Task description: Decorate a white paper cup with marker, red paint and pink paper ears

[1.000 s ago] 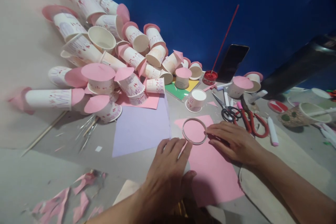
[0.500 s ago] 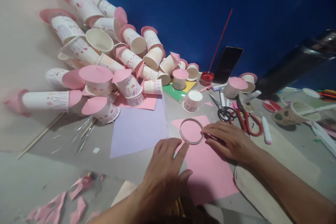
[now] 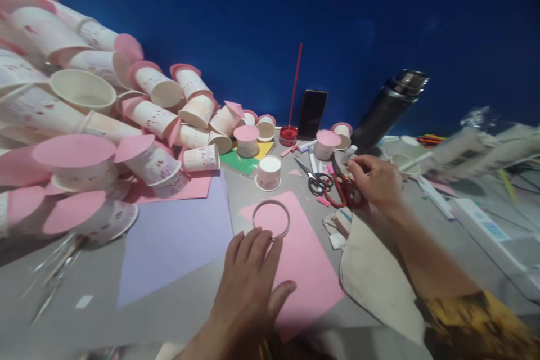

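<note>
My left hand (image 3: 251, 275) lies with its fingers stretched out on the pink paper (image 3: 301, 259), its fingertips at the lower edge of a thin ring (image 3: 289, 219) that rests flat on the sheet. Over to the right, my right hand (image 3: 377, 180) is off the paper, thumb and fingers drawn together beside the red-handled scissors (image 3: 341, 194). Whatever is between those fingers, if anything, I cannot make out. Black-handled scissors (image 3: 318, 180) and several markers lie left of it. A small pink piece (image 3: 323, 201) is on the table nearby.
Paper cups with pink tops (image 3: 76, 152) are heaped at the left. Lilac paper (image 3: 177, 236) lies before them. One cup (image 3: 269, 173) stands behind the ring. A phone (image 3: 312, 115), a red pot (image 3: 288, 135) and a dark flask (image 3: 388, 109) stand at the blue wall.
My right hand has left the ring and moved right and away from me to the scissors and markers. My left hand stays at the ring. The view has turned to the right.
</note>
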The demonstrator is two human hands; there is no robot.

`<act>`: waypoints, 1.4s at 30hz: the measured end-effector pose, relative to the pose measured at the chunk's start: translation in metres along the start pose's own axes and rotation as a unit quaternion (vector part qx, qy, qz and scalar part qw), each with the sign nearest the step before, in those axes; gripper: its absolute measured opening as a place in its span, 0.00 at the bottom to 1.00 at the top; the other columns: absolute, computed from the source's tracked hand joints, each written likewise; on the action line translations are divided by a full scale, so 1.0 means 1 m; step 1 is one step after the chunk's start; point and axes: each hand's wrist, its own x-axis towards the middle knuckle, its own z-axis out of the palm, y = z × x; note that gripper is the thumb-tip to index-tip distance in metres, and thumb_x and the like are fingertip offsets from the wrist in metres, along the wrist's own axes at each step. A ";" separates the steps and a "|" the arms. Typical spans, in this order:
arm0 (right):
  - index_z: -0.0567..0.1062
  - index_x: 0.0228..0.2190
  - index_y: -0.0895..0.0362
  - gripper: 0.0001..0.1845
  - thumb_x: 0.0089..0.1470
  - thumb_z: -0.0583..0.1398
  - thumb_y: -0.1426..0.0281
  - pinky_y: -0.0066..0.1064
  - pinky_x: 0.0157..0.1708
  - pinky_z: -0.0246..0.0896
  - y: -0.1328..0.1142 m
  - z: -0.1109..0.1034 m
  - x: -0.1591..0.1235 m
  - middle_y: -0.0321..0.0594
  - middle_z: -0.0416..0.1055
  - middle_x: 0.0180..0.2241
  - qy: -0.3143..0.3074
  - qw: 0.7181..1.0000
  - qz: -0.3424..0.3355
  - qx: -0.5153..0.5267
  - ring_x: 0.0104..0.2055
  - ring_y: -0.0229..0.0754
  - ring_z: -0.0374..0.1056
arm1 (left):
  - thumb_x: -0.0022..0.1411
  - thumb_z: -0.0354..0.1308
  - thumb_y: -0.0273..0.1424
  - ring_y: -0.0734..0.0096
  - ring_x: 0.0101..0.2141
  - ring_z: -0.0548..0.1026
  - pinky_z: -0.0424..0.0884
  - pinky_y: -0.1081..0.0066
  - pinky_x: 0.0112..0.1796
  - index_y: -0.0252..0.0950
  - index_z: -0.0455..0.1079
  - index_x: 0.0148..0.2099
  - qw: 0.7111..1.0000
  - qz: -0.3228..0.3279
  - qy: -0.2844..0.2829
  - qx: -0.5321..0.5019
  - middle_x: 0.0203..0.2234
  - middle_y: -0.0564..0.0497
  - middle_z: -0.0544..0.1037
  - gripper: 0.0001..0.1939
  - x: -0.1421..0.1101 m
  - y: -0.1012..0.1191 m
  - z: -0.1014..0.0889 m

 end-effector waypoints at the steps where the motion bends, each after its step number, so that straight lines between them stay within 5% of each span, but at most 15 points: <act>1: 0.85 0.36 0.54 0.17 0.62 0.58 0.60 0.36 0.33 0.63 0.010 -0.005 0.007 0.45 0.84 0.34 -0.019 0.999 0.022 -0.040 0.35 0.50 0.76 | 0.67 0.59 0.45 0.44 0.57 0.69 0.60 0.43 0.61 0.38 0.71 0.62 1.000 -0.003 0.005 -0.004 0.54 0.38 0.77 0.27 -0.001 0.000 0.002; 7: 0.83 0.29 0.55 0.18 0.61 0.57 0.60 0.34 0.26 0.50 0.051 -0.039 0.031 0.44 0.81 0.29 -0.166 0.972 0.093 -0.135 0.31 0.48 0.74 | 0.66 0.60 0.35 0.43 0.56 0.68 0.61 0.42 0.59 0.34 0.69 0.63 1.000 0.023 0.002 0.012 0.54 0.35 0.74 0.25 0.001 -0.002 -0.001; 17: 0.80 0.26 0.53 0.13 0.60 0.59 0.65 0.31 0.28 0.53 0.029 -0.072 0.014 0.38 0.81 0.27 -0.215 0.971 0.021 -0.106 0.29 0.43 0.73 | 0.66 0.58 0.35 0.46 0.53 0.70 0.63 0.44 0.56 0.36 0.69 0.63 0.998 0.040 -0.021 0.043 0.51 0.36 0.76 0.24 0.005 -0.005 -0.006; 24: 0.82 0.32 0.53 0.13 0.63 0.58 0.66 0.32 0.29 0.53 0.043 -0.064 -0.023 0.41 0.81 0.29 -0.236 0.963 -0.041 -0.122 0.31 0.45 0.74 | 0.65 0.61 0.35 0.46 0.53 0.71 0.59 0.44 0.58 0.37 0.69 0.62 0.998 0.041 -0.014 0.034 0.51 0.38 0.77 0.24 0.006 -0.004 -0.007; 31: 0.82 0.29 0.51 0.14 0.64 0.59 0.66 0.31 0.27 0.52 0.012 -0.060 -0.005 0.39 0.80 0.27 -0.249 0.956 -0.103 -0.113 0.29 0.44 0.73 | 0.67 0.61 0.37 0.49 0.53 0.72 0.61 0.44 0.57 0.38 0.65 0.65 0.997 0.058 -0.017 0.042 0.52 0.38 0.76 0.27 0.003 -0.010 -0.007; 37: 0.82 0.39 0.54 0.12 0.65 0.59 0.64 0.31 0.31 0.56 -0.026 -0.021 0.012 0.45 0.83 0.39 -0.270 0.952 -0.098 -0.109 0.40 0.48 0.77 | 0.67 0.61 0.35 0.48 0.53 0.72 0.62 0.42 0.57 0.38 0.66 0.65 0.999 0.041 -0.020 0.028 0.51 0.39 0.75 0.26 0.002 -0.005 -0.008; 42: 0.83 0.36 0.55 0.10 0.63 0.62 0.65 0.31 0.34 0.59 -0.040 0.006 0.006 0.47 0.84 0.38 -0.275 0.954 -0.088 -0.076 0.40 0.49 0.78 | 0.70 0.59 0.37 0.49 0.54 0.72 0.60 0.43 0.59 0.39 0.67 0.65 1.000 0.016 -0.025 0.010 0.51 0.40 0.76 0.24 0.003 -0.003 -0.009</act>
